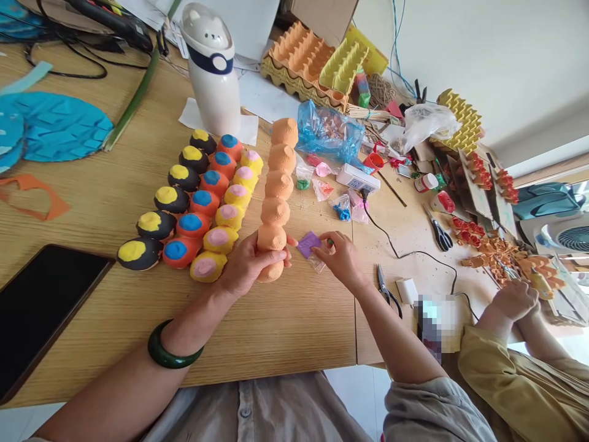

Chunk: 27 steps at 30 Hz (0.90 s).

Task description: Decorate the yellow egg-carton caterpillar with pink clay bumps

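Note:
My left hand [243, 265] is wrapped round the lower end of a peach-coloured egg-carton strip [277, 184], a row of several rounded bumps. It is held nearly upright in view, over the table. To the right of it, my right hand [343, 256] pinches a flat purple piece of clay [309, 244], with a bit of clear plastic below it. Left of the strip lie three painted egg-carton strips: a yellow one with pink spots [229, 215], an orange one with blue spots [202, 201] and a black one with yellow spots [171, 199].
A tablet [50, 307] lies at the left, a white cat-shaped bin [214, 80] behind. Egg trays [299, 58], a blue bag [326, 129], small clay packets [343, 205], a power strip [358, 178] and scissors [437, 230] are spread rightward. Another person's hands [513, 301] rest at the right.

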Each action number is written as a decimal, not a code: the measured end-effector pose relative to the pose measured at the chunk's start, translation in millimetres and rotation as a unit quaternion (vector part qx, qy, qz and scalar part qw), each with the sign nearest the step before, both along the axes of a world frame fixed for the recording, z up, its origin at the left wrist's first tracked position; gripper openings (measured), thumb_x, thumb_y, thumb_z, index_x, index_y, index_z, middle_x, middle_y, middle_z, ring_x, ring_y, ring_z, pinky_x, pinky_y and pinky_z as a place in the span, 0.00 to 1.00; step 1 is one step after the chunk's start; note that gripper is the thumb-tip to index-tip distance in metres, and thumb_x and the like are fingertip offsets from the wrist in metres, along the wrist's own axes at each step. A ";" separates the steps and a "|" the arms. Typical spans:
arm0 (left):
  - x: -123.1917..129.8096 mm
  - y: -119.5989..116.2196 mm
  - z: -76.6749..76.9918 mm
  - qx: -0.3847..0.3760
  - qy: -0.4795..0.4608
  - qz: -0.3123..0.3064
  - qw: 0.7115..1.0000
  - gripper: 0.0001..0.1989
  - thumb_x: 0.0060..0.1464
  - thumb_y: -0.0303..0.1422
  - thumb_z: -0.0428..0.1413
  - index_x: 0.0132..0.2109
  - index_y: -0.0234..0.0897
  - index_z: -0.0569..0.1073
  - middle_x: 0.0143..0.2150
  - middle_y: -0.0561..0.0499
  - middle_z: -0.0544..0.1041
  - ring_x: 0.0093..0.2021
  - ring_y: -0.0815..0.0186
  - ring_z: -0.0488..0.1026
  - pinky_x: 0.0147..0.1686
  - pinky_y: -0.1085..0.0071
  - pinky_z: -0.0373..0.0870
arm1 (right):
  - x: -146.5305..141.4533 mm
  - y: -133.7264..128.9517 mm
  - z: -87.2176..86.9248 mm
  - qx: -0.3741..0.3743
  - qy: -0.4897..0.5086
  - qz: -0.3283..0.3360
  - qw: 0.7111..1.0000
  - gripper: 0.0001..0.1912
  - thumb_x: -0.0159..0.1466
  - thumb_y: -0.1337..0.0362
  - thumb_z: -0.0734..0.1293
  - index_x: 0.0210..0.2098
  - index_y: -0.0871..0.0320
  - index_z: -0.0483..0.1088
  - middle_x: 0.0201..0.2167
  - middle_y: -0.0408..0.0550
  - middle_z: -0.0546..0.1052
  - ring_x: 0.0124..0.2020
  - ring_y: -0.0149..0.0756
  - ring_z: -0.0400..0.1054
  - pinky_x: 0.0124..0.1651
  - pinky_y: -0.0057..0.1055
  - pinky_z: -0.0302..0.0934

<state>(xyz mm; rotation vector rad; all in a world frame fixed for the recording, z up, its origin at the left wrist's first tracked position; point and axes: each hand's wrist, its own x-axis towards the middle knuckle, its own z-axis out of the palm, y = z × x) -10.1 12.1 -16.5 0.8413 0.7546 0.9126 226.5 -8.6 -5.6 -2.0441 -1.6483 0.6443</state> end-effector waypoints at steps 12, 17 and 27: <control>-3.2 -0.6 -12.5 0.001 0.009 -0.003 1.000 0.12 0.55 0.37 0.68 0.44 0.37 0.81 0.41 0.49 0.83 0.33 0.65 0.79 0.35 0.69 0.77 | 1.1 3.0 0.3 -0.051 0.217 -0.046 0.974 0.18 0.53 0.51 0.76 0.23 0.53 0.67 0.19 0.37 0.63 0.23 0.30 0.53 0.27 0.31 0.47; -2.2 -1.3 -15.0 -0.001 0.016 -0.006 1.000 0.11 0.56 0.36 0.67 0.45 0.38 0.81 0.39 0.50 0.83 0.34 0.63 0.79 0.35 0.68 0.76 | 16.3 17.7 1.6 -0.011 0.323 -0.136 0.936 0.26 0.44 0.43 0.81 0.27 0.53 0.70 0.19 0.37 0.67 0.19 0.29 0.58 0.23 0.29 0.52; 1.7 -7.2 -7.2 -0.027 0.029 -0.049 0.998 0.15 0.53 0.39 0.68 0.45 0.37 0.81 0.37 0.50 0.82 0.34 0.64 0.78 0.35 0.68 0.73 | 72.3 76.2 12.2 0.099 0.271 -0.245 0.926 0.18 0.53 0.52 0.77 0.27 0.54 0.66 0.21 0.37 0.67 0.22 0.29 0.59 0.26 0.28 0.55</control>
